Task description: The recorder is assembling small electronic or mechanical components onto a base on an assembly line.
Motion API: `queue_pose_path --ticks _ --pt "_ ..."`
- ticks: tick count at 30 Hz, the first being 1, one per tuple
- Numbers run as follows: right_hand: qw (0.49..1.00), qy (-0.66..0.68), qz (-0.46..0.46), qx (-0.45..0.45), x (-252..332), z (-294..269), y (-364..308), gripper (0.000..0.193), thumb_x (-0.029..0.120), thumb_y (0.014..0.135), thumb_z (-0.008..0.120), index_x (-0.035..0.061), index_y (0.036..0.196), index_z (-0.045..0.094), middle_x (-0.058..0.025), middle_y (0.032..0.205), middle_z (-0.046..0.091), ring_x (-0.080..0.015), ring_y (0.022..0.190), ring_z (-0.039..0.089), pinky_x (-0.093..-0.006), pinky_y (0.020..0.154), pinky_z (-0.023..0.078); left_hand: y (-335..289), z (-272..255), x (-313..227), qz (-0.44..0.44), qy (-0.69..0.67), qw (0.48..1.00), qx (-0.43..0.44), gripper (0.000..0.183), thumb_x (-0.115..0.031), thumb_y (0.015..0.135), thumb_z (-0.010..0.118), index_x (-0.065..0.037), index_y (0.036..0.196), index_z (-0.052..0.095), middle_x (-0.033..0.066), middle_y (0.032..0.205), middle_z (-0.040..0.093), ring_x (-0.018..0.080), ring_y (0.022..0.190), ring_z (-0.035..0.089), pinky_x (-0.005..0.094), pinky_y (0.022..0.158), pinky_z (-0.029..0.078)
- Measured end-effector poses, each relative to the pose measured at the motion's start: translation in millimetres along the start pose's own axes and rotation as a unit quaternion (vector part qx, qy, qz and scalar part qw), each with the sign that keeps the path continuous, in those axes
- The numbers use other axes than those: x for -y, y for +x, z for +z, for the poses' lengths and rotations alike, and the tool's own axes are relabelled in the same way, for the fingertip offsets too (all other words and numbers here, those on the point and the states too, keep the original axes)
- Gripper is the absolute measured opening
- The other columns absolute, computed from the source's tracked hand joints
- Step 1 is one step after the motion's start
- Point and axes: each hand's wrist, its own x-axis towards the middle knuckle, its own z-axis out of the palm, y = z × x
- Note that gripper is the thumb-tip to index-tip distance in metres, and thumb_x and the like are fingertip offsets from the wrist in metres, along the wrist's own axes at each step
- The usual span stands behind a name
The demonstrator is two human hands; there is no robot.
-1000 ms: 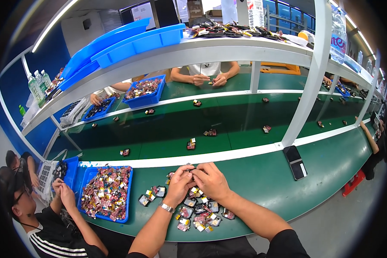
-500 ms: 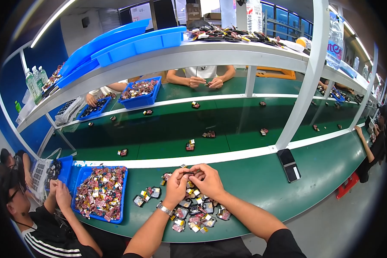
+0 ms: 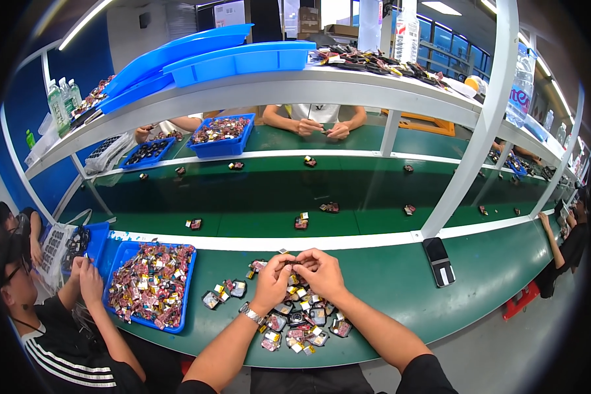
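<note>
My left hand (image 3: 273,284) and my right hand (image 3: 321,276) meet over the near green bench, fingertips pinched together. Between them is a small dark assembly (image 3: 294,263), mostly covered by my fingers. Just below my hands lies a heap of small electronic assemblies (image 3: 297,320), black-framed with pinkish-red, white and yellow parts. A few more assemblies (image 3: 224,293) lie left of my left wrist, which wears a metal watch (image 3: 251,312).
A blue tray (image 3: 191,289) full of red and white parts stands at left, beside a co-worker's hands (image 3: 87,278). A dark phone-like device (image 3: 438,262) lies right. Beyond the white rail (image 3: 361,241), scattered assemblies sit on a green belt (image 3: 256,226). A white shelf post (image 3: 469,131) rises at right.
The view has shifted slightly. My hands stay pinched together around the small piece, with slight finger movement. Across the belt at left, a co-worker's hand has drawn back from a blue tray.
</note>
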Motion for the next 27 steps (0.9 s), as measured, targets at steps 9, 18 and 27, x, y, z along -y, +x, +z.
queue_pose_path --ticks 9,18,27 --pt "0.973 -0.108 0.019 -0.202 -46.4 -88.1 88.9 0.017 0.009 0.078 0.077 0.0006 0.088 0.065 -0.005 0.079 0.067 -0.0093 0.069 0.061 -0.025 0.06 0.05 4.8 -9.6 -3.3 -0.029 -0.085 0.994 -0.055 0.03 -0.006 0.097 0.049 0.003 0.126 0.047 0.0185 0.117 0.062 0.0222 0.097 0.065 0.0323 0.079 0.057" --pt "0.887 -0.435 0.077 -0.131 -52.3 -129.1 150.1 0.046 0.027 0.07 0.082 0.0048 0.107 0.067 -0.0147 0.116 0.065 -0.0278 0.111 0.059 -0.0425 0.093 0.047 4.6 -10.0 0.4 -0.054 -0.059 0.996 -0.032 0.023 -0.006 0.095 0.053 0.004 0.116 0.054 0.0142 0.1 0.067 0.0157 0.081 0.066 0.0256 0.067 0.054" --pt "0.925 -0.379 -0.007 -0.01 -40.6 -136.6 145.5 0.062 0.019 0.066 0.084 0.0055 0.122 0.059 -0.0119 0.109 0.067 -0.0296 0.108 0.06 -0.0398 0.092 0.048 5.8 -12.0 1.3 -0.053 -0.081 0.995 -0.016 0.021 -0.006 0.096 0.053 0.002 0.115 0.055 0.0118 0.094 0.067 0.0123 0.073 0.064 0.0232 0.062 0.052"
